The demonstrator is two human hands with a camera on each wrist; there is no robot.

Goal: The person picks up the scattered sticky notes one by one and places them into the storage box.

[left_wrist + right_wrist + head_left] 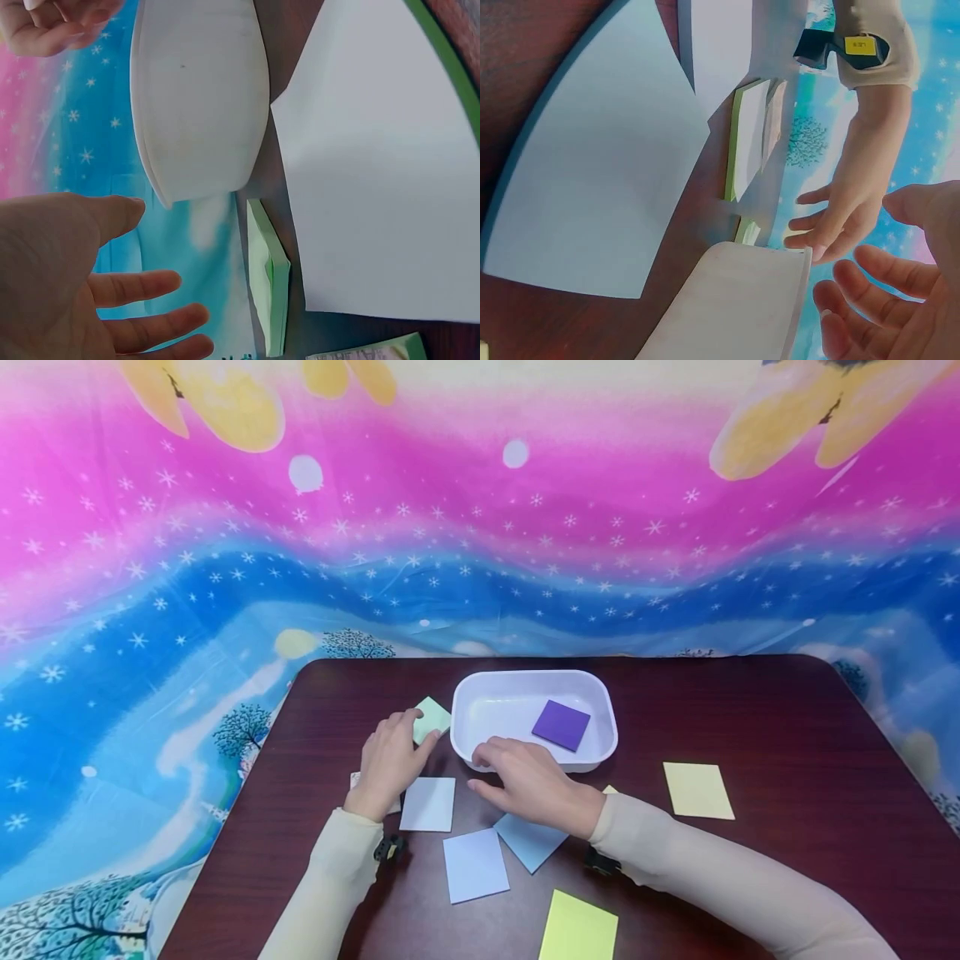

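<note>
Here's the left hand [392,760], fingers apart, over the green pad [432,720] just beside the white tub's [491,714] left edge; the right hand [531,778], fingers apart too, hovers at its near rim. Dark tabletop [652,706] stretches right towards the pale-yellow pad [699,791].

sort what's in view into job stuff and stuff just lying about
Likely in the job: white tray, purple square inside it, green square near the left hand.

Probably just lying about: white square, lavender square, blue square, bright yellow square, pale yellow square, partly hidden patterned square, mostly hidden yellow piece.
</note>
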